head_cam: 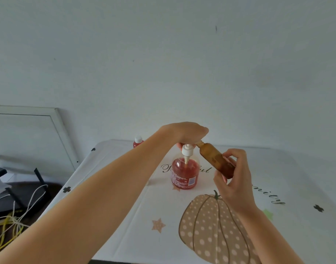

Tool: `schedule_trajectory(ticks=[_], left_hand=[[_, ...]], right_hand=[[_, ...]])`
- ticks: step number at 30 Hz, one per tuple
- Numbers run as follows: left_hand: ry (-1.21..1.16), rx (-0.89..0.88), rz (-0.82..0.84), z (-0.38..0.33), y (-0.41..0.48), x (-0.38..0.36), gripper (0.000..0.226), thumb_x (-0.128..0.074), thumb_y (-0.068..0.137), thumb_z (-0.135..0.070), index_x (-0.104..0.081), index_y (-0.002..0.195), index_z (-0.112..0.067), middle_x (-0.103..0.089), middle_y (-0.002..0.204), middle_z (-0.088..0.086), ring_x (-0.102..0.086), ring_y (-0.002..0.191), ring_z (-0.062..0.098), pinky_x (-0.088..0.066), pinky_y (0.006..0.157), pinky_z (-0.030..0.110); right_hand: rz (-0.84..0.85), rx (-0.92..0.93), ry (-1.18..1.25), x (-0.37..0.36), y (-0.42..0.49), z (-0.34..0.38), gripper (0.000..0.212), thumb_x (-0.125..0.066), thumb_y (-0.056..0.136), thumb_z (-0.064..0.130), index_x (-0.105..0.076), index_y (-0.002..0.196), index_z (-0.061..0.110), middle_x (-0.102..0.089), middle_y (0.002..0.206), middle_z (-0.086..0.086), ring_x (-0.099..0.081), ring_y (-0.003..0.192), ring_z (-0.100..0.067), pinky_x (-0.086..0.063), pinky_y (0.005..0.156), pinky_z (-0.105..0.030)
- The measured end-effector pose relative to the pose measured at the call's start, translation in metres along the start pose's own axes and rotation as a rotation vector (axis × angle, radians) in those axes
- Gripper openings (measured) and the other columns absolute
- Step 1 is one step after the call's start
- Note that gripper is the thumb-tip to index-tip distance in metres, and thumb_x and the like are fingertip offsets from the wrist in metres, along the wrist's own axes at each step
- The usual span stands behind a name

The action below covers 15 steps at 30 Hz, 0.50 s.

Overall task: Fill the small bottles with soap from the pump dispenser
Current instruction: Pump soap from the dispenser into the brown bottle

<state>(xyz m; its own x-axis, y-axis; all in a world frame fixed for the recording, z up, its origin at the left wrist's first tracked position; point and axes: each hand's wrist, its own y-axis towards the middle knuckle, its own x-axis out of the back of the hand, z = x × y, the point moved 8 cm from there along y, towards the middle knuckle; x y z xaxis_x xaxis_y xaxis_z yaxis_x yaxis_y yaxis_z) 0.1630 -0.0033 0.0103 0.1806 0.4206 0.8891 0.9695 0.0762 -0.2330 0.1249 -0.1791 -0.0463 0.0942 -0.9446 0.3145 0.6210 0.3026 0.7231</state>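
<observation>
A pale, bare wall [163, 63] rises behind the surface [125, 206], which is covered by a white cloth printed with a dotted pumpkin [207, 229], small stars, black clover marks and script lettering. The pump dispenser [185, 174], a clear bottle partly full of red soap, stands upright near the far middle of the cloth. The left hand [184, 132] lies palm down on the white pump head [187, 150]; its fingers fall on the far side, so I cannot tell whether they grip. The right hand [235, 180] pinches the base of an amber small bottle [214, 159] between curled fingers [232, 153] and thumb, tilted with its open neck at the pump's spout. A capped red bottle [138, 141] stands at the far left edge. Left of the surface, a white framed panel [56, 119] leans on the wall above tangled yellow and white cables [20, 216]
</observation>
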Motion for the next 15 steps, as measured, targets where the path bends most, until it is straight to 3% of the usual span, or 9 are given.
schedule_trajectory(ticks=[4,7,10,15], left_hand=[[0.003,0.012,0.035,-0.001,0.003,-0.002,0.029,-0.039,0.106,-0.018,-0.052,0.082,-0.009,-0.061,0.084,0.01,-0.054,0.071,0.027,-0.047,0.064,0.031],[0.093,-0.031,0.021,0.001,0.007,-0.01,0.022,-0.044,0.104,-0.005,-0.043,0.082,-0.01,-0.053,0.081,0.009,-0.045,0.068,0.024,-0.04,0.057,0.028],[0.219,-0.077,-0.029,0.005,0.005,-0.014,0.03,-0.045,0.102,0.005,-0.035,0.08,-0.012,-0.045,0.079,0.006,-0.037,0.062,0.019,-0.033,0.05,0.026],[0.124,-0.052,-0.035,0.01,0.007,-0.011,0.032,-0.043,0.108,-0.007,-0.039,0.077,-0.017,-0.054,0.084,0.008,-0.047,0.071,0.026,-0.04,0.059,0.031]], right_hand=[[-0.001,0.011,0.005,0.0,0.001,-0.001,0.044,-0.066,0.082,0.006,-0.044,0.114,0.028,-0.051,0.095,-0.009,-0.054,0.07,-0.015,-0.044,0.062,-0.015],[0.0,0.003,-0.009,0.0,0.001,-0.003,0.044,-0.067,0.082,0.008,-0.045,0.114,0.03,-0.054,0.098,-0.009,-0.057,0.076,-0.019,-0.046,0.068,-0.021],[0.016,-0.009,-0.022,-0.002,0.0,-0.004,0.044,-0.067,0.082,0.007,-0.047,0.113,0.031,-0.056,0.1,-0.008,-0.059,0.082,-0.025,-0.046,0.07,-0.027],[0.009,0.006,-0.019,-0.001,0.001,-0.005,0.045,-0.067,0.082,0.007,-0.047,0.114,0.032,-0.056,0.102,-0.008,-0.06,0.083,-0.023,-0.046,0.071,-0.024]])
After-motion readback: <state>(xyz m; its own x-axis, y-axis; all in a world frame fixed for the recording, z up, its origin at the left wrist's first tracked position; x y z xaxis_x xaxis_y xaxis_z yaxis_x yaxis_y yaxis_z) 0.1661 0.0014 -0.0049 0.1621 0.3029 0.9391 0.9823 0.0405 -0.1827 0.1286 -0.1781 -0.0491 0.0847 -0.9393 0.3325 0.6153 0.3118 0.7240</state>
